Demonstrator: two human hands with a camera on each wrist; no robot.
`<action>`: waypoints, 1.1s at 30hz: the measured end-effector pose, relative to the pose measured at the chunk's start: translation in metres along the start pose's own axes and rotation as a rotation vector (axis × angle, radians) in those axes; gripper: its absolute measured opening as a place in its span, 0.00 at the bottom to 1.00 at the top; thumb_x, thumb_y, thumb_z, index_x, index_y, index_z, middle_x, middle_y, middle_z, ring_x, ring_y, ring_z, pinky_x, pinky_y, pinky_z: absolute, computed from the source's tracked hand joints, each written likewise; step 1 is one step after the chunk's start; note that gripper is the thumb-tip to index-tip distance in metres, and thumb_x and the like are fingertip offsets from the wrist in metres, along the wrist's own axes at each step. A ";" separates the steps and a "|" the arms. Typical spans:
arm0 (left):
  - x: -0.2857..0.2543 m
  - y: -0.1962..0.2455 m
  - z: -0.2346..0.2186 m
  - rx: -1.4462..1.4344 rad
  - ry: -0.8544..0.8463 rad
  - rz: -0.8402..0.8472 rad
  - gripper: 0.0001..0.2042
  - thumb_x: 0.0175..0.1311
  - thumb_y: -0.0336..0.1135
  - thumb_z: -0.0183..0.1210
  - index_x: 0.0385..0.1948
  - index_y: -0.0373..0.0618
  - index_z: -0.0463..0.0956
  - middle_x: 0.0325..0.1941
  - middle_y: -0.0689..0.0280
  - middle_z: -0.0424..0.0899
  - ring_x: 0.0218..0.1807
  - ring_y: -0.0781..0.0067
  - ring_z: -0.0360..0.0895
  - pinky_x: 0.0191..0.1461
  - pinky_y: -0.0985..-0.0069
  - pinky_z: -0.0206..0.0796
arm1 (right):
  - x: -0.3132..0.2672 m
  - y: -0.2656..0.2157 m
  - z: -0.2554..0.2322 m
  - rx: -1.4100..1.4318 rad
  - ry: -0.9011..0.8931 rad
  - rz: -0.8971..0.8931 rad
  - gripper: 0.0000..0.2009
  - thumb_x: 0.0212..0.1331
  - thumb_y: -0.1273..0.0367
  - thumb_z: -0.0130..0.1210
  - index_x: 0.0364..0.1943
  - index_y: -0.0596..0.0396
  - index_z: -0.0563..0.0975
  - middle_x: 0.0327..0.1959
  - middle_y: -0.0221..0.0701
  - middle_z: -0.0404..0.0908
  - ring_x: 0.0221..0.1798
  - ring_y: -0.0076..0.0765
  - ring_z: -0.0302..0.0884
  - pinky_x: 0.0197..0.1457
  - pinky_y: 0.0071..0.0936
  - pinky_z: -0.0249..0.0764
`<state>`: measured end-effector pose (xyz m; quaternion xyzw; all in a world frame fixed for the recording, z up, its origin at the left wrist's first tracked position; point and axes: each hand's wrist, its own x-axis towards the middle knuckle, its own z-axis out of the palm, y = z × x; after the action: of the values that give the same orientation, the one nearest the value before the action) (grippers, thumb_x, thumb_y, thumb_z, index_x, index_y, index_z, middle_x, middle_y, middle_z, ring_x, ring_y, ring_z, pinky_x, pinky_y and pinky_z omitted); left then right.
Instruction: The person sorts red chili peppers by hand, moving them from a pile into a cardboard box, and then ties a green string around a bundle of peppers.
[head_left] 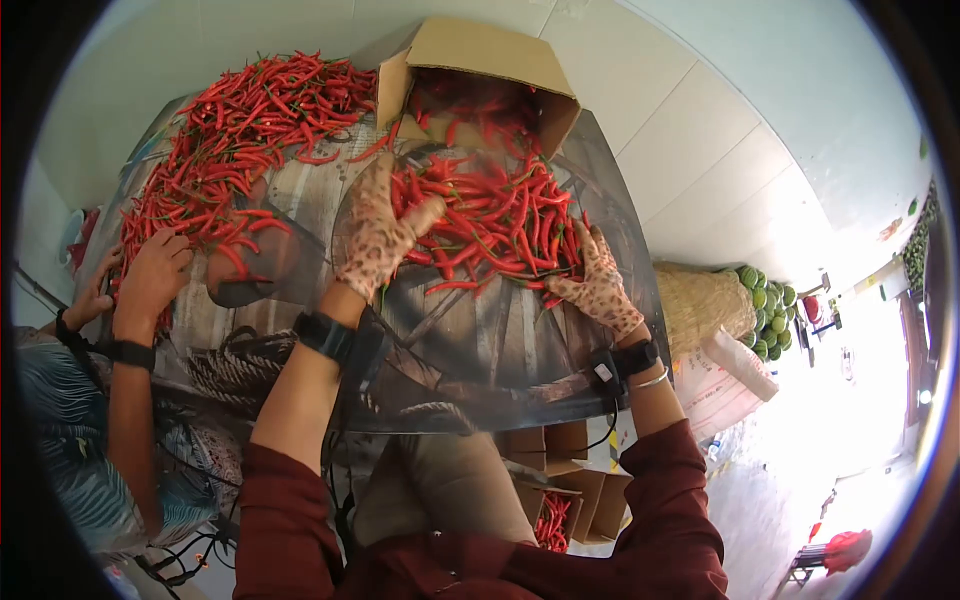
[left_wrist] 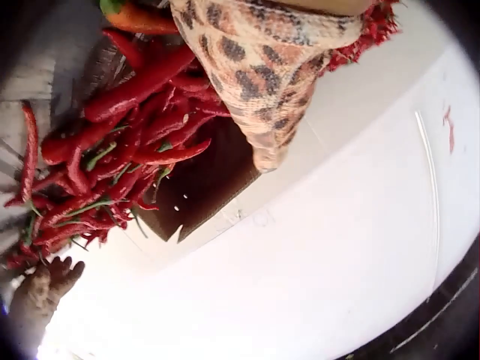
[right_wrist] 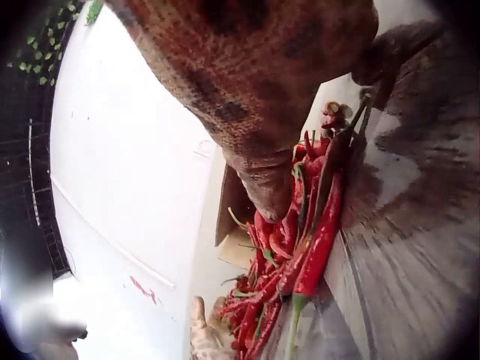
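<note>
A loose pile of red chili peppers (head_left: 490, 215) lies on the tabletop in front of the person, between two hands in leopard-print gloves. At the pile's left edge is the left hand (head_left: 383, 220), its fingers extended and the thumb pointing in over the peppers. The right hand (head_left: 598, 280) rests against the opposite edge with its fingers straight. In the right wrist view, a fingertip of the right glove (right_wrist: 259, 180) touches the peppers, and the left hand (right_wrist: 210, 337) shows beyond them. Behind the pile, a cardboard box (head_left: 480, 50) lies on its side, its mouth facing the person with peppers inside.
A bigger chili heap (head_left: 250, 120) covers the table's left side, where another person's bare hands (head_left: 155, 270) are among the peppers. Below the front edge are cardboard boxes (head_left: 600, 505), one containing chilies. A sack (head_left: 720, 385) and green melons (head_left: 768, 315) stand to the right.
</note>
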<state>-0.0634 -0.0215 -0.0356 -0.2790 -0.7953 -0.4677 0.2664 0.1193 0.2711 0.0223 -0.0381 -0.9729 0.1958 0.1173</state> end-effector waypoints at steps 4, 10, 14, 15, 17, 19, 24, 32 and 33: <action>-0.012 0.078 -0.024 0.249 -0.380 -0.148 0.52 0.44 0.66 0.61 0.68 0.47 0.45 0.71 0.45 0.43 0.72 0.41 0.41 0.71 0.53 0.37 | 0.018 -0.001 0.012 -0.111 -0.039 -0.030 0.50 0.43 0.44 0.62 0.68 0.54 0.52 0.69 0.52 0.47 0.72 0.59 0.41 0.72 0.45 0.43; 0.009 0.055 0.004 0.376 -0.432 -0.155 0.49 0.46 0.62 0.60 0.68 0.48 0.45 0.73 0.51 0.44 0.73 0.45 0.35 0.73 0.52 0.28 | 0.056 -0.033 0.026 -0.088 -0.104 0.021 0.49 0.43 0.41 0.59 0.67 0.55 0.55 0.69 0.51 0.49 0.71 0.61 0.42 0.72 0.46 0.43; 0.012 0.042 0.002 0.296 -0.369 -0.102 0.44 0.51 0.56 0.60 0.67 0.47 0.48 0.70 0.49 0.50 0.72 0.45 0.41 0.73 0.55 0.36 | 0.063 -0.026 0.016 0.299 -0.060 -0.032 0.39 0.48 0.51 0.62 0.63 0.56 0.62 0.67 0.51 0.55 0.71 0.52 0.49 0.71 0.38 0.49; 0.010 0.038 0.001 0.307 -0.319 -0.063 0.43 0.52 0.53 0.62 0.67 0.44 0.49 0.70 0.49 0.51 0.71 0.49 0.47 0.72 0.57 0.42 | 0.062 -0.024 0.011 0.312 -0.049 -0.033 0.39 0.48 0.51 0.62 0.63 0.56 0.62 0.67 0.51 0.55 0.71 0.52 0.49 0.71 0.38 0.49; 0.010 0.025 -0.005 0.173 -0.250 -0.048 0.39 0.56 0.48 0.59 0.66 0.42 0.50 0.70 0.49 0.52 0.71 0.51 0.50 0.70 0.58 0.47 | 0.052 -0.020 -0.001 0.793 0.057 0.032 0.29 0.55 0.62 0.57 0.60 0.61 0.65 0.63 0.47 0.62 0.66 0.44 0.60 0.69 0.32 0.55; -0.002 -0.007 -0.006 -0.246 -0.250 -0.314 0.25 0.67 0.32 0.47 0.64 0.37 0.52 0.69 0.50 0.54 0.68 0.58 0.58 0.66 0.67 0.59 | 0.044 0.006 0.007 1.164 0.101 -0.012 0.22 0.61 0.69 0.51 0.57 0.66 0.66 0.59 0.43 0.68 0.61 0.41 0.67 0.68 0.30 0.59; -0.014 0.006 -0.012 -0.470 -0.119 -0.352 0.25 0.64 0.40 0.53 0.59 0.35 0.62 0.61 0.48 0.66 0.64 0.55 0.62 0.67 0.65 0.53 | 0.047 0.046 0.012 1.909 0.143 0.071 0.22 0.68 0.68 0.38 0.61 0.67 0.58 0.62 0.44 0.62 0.64 0.44 0.62 0.67 0.40 0.61; -0.009 0.162 -0.003 0.072 -0.588 0.266 0.26 0.60 0.42 0.55 0.60 0.44 0.64 0.59 0.54 0.70 0.62 0.59 0.64 0.66 0.65 0.53 | 0.050 0.048 0.006 2.055 0.300 0.247 0.22 0.69 0.62 0.36 0.61 0.61 0.61 0.63 0.37 0.63 0.61 0.39 0.63 0.64 0.38 0.64; -0.018 0.171 0.013 0.132 -0.622 0.303 0.27 0.60 0.43 0.55 0.61 0.44 0.62 0.60 0.54 0.68 0.63 0.59 0.63 0.67 0.64 0.51 | 0.052 0.050 0.007 2.054 0.296 0.240 0.22 0.69 0.62 0.36 0.61 0.61 0.61 0.63 0.37 0.63 0.61 0.39 0.63 0.64 0.38 0.64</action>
<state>0.0654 0.0561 0.0486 -0.5051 -0.8165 -0.2629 0.0950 0.0684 0.3213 0.0080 -0.0402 -0.3039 0.9325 0.1912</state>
